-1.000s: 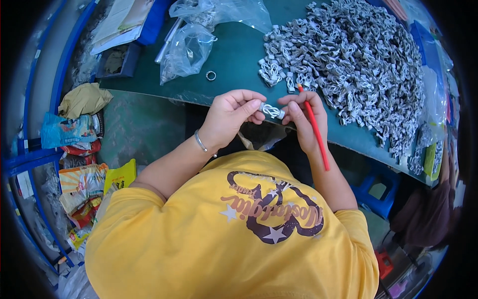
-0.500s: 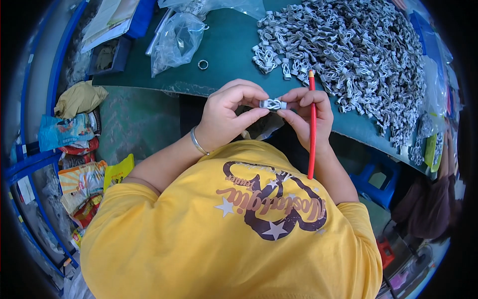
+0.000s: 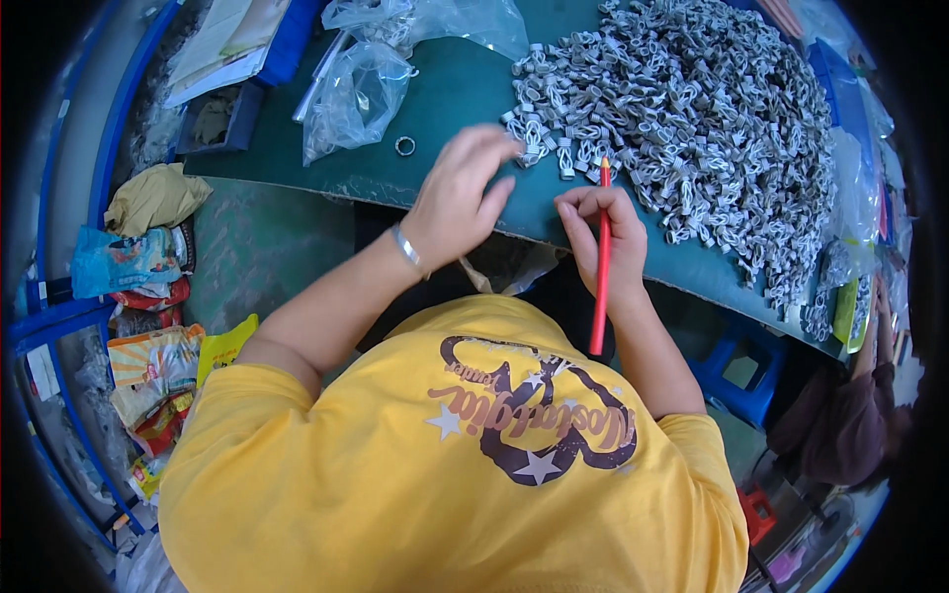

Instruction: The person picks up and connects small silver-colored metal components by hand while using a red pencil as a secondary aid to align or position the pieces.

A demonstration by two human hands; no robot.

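Observation:
My left hand (image 3: 463,188) reaches over the near edge of the green table, at the left fringe of a big pile of small grey-and-white looped pieces (image 3: 692,119). Its thumb stands apart from the fingers, whose tips are blurred; no piece shows between them. A silvery bracelet (image 3: 406,247) circles that wrist. My right hand (image 3: 615,232) is closed on a red pencil (image 3: 601,267), held nearly upright with its sharpened tip toward the pile. Just beyond that hand, a single looped piece (image 3: 564,158) lies at the pile's near edge.
A small metallic ring (image 3: 405,146) lies on the green table (image 3: 326,178) beside clear plastic bags (image 3: 361,99). Papers and blue bins (image 3: 222,117) are at the far left. Snack packets (image 3: 148,366) fill a blue rack. A blue stool (image 3: 739,371) is under the table; another person's arm (image 3: 875,326) shows at right.
My left hand has left the right and moved up and left toward the pile's edge. The looped piece held between both hands no longer shows there. The pencil stays in my right hand.

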